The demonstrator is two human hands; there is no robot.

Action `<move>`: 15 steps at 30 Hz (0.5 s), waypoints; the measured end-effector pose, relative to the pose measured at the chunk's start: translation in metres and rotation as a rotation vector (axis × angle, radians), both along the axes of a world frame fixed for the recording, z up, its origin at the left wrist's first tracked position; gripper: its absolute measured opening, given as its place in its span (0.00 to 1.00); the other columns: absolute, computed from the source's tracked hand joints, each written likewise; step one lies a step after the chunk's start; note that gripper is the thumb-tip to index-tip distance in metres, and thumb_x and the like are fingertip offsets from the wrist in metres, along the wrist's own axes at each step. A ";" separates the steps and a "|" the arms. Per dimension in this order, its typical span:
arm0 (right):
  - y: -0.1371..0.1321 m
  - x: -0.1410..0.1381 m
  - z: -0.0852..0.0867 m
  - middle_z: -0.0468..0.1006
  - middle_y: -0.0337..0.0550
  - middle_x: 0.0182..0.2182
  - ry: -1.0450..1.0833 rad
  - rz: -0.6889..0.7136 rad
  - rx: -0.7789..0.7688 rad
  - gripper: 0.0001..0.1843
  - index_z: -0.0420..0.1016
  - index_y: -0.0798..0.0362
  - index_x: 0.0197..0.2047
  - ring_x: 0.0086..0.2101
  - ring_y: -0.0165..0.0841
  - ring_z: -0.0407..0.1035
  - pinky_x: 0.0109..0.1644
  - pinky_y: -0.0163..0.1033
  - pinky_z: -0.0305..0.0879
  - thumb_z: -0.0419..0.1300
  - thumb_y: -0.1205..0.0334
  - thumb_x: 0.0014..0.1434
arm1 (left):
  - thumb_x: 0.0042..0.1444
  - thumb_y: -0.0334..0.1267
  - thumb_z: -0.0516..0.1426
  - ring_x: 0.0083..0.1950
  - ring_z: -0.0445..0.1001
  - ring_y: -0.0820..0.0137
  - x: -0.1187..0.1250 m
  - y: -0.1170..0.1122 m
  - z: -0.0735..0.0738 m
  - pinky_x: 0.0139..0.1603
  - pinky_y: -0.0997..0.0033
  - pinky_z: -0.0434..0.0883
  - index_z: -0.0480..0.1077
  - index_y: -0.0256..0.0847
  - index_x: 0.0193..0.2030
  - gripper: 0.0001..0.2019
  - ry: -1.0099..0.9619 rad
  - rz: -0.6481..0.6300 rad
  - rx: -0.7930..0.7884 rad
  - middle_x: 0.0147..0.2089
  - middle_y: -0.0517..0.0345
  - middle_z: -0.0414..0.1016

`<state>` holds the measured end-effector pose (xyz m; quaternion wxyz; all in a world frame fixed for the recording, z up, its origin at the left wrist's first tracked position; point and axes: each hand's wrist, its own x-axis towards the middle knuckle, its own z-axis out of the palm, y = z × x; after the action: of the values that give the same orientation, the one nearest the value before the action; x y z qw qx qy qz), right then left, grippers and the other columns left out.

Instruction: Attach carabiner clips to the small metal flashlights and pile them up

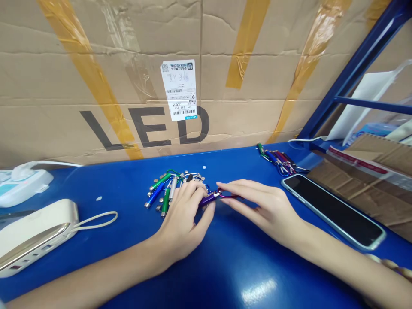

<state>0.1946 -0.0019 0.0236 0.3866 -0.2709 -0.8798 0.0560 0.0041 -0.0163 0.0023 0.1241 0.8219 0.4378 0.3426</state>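
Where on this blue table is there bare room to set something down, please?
Bare blue tabletop lies between the forearms below the left hand and right hand; another patch sits between the keychain flashlights and the carabiner bundle. The flashlight pile is crowded.

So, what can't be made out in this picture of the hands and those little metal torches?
All from the head view:
The purple metal torch: partly hidden by the fingers of the left hand.
The heap of green, blue and silver metal torches: its near part is hidden under that hand.
The white label on the cardboard box: its small print is too small to read.
The white rounded device: cut off by the left edge.
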 end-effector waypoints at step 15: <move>-0.002 -0.006 0.010 0.75 0.41 0.34 0.231 -0.039 -0.347 0.14 0.73 0.55 0.48 0.32 0.26 0.70 0.38 0.31 0.68 0.55 0.69 0.59 | 0.65 0.36 0.43 0.41 0.65 0.69 -0.003 0.003 -0.002 0.44 0.68 0.61 0.62 0.42 0.39 0.08 -0.160 -0.039 -0.086 0.39 0.59 0.66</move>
<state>0.1890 -0.0040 0.0340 0.4333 -0.3421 -0.8015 0.2299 0.0012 -0.0136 0.0006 0.2004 0.7941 0.4250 0.3855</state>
